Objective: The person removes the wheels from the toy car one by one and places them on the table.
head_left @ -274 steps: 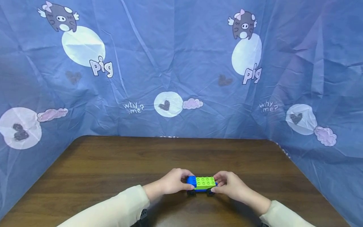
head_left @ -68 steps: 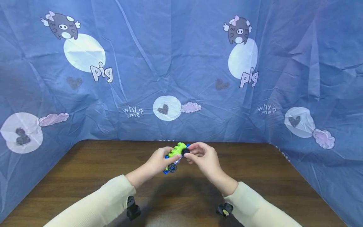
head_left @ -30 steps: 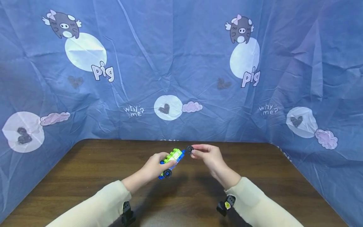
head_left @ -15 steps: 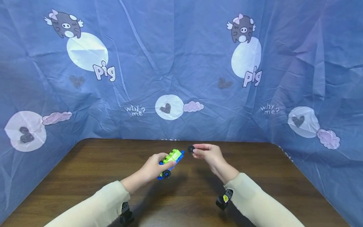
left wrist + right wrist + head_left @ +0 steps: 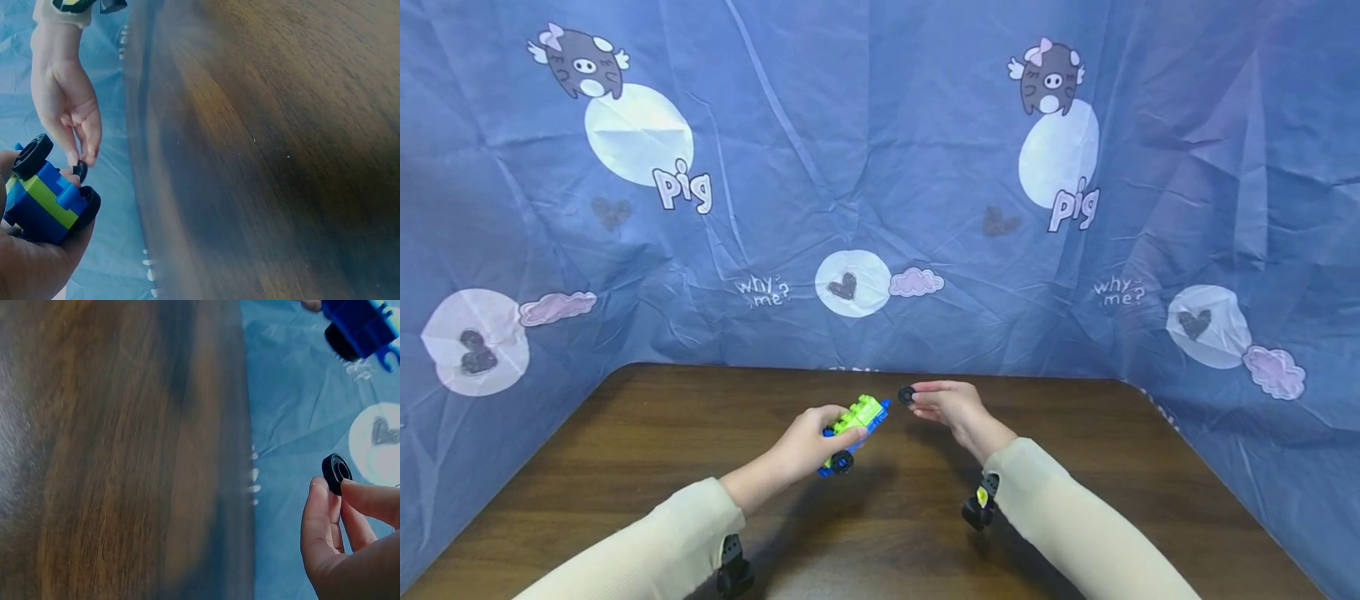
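Note:
My left hand (image 5: 793, 450) grips a toy truck (image 5: 862, 410) of green and blue building bricks, thumb across its side. The truck is tilted above the table, with its bare blue end up and to the right. Black wheels sit at its lower end, one of them (image 5: 32, 156) turned up in the left wrist view. Just right of the truck, my right hand (image 5: 958, 412) pinches a loose black toy wheel (image 5: 337, 474) between thumb and fingertips. A small gap separates this wheel from the truck. Part of the truck is hidden behind my left fingers.
A dark brown wooden table (image 5: 685, 417) lies beneath both hands. Blue cloth (image 5: 850, 200) with printed pigs, hearts and clouds stands behind it and at both sides. Small black cameras (image 5: 733, 567) hang under the wrists.
Earlier both hands held the truck low over the table. It was then lifted and tilted, and my right hand drew one wheel off its end to the right. The last half second shows little movement.

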Available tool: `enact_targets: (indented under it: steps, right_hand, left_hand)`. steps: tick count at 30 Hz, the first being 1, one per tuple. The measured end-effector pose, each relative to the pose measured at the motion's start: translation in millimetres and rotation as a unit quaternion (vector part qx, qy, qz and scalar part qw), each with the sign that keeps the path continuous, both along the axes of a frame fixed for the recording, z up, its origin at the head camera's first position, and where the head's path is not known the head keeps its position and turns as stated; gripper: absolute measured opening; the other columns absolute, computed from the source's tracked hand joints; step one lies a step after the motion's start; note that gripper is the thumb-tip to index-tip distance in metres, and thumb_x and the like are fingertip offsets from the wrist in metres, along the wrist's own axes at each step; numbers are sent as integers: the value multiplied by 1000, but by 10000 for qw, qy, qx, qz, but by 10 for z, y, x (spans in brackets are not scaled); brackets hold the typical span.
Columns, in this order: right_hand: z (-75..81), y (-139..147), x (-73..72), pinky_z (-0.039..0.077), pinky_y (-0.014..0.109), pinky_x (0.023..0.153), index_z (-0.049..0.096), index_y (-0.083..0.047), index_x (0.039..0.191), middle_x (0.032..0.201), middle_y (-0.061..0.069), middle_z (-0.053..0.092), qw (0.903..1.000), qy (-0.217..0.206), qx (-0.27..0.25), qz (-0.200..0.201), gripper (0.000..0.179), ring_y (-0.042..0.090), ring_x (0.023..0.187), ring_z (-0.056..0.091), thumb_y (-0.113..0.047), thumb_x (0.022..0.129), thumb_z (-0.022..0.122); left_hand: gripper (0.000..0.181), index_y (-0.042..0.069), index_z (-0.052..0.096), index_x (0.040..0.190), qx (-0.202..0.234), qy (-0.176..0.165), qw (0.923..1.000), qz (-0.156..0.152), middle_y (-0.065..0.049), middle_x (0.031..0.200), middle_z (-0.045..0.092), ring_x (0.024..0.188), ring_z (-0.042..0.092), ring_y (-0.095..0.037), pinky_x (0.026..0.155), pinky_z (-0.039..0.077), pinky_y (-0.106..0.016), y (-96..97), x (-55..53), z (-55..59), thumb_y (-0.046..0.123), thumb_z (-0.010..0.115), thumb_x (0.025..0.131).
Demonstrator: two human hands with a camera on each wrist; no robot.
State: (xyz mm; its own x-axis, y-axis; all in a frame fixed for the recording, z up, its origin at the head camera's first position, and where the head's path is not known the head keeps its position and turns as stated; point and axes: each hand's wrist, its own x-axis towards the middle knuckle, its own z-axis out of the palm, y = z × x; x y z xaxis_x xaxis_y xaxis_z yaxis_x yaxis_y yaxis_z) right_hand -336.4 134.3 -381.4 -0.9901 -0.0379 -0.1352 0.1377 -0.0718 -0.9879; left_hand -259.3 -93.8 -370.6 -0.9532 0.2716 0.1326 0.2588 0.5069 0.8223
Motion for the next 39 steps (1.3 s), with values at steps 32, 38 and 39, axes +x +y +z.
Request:
enact_targets:
  steps: [32,38,39]
  right_hand:
    - [-368,-83,-385,58,28,63,62,20,108,86,19,71,9946,-684,719,-288,27,12,55,64,17,81,62]
    - [-407,-120,-385,57,26,58,64,20,99,66,10,66,9943,-655,720,-431,22,11,50,62,18,78,64]
    - [-406,-122,-386,57,26,58,64,20,99,66,10,66,9941,-641,764,-433,21,11,50,62,18,78,65]
  left_hand:
    - [41,1,63,116,-15,-187,9998,82,-7,94,65,77,59,-17,65,49,-28,7,25,-27,33,69,90]
    - [41,1,63,115,-6,-179,9998,88,-8,93,65,76,59,-15,65,49,-28,10,56,-46,32,70,89]
    - [41,1,63,114,11,-187,9998,89,-8,93,65,75,59,-15,64,50,-28,11,58,-45,32,70,89]
